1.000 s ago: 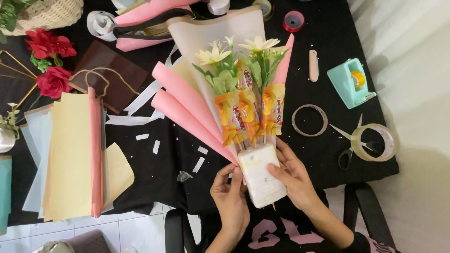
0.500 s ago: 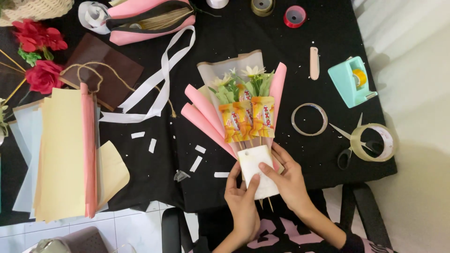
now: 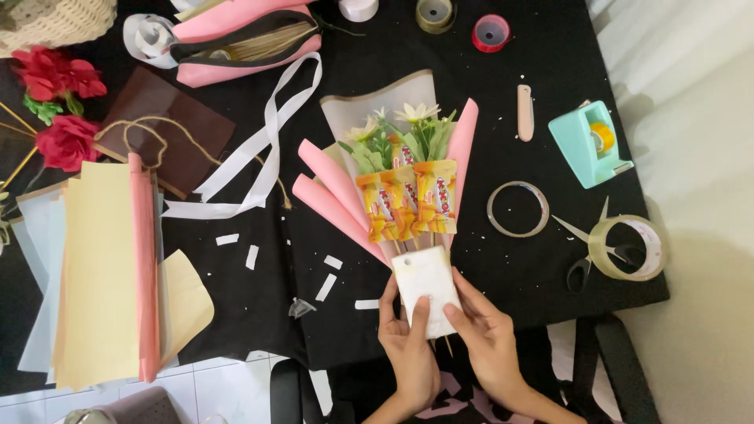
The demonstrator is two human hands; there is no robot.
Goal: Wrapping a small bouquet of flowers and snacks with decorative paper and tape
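Both hands, left (image 3: 408, 345) and right (image 3: 485, 334), grip what looks like a white foam block (image 3: 425, 289) under the bouquet (image 3: 397, 180)

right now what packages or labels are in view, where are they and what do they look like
Snack packets: three side by side in the bouquet at mid-table, orange-yellow wrappers with red and white print.
White block: under the packets at the table's near edge, plain rounded rectangle, held by left hand and right hand.
No signs or screens.

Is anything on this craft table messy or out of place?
Yes. Small white paper scraps lie strewn on the black table left of the hands, and the scissors lie partly under a clear tape roll.
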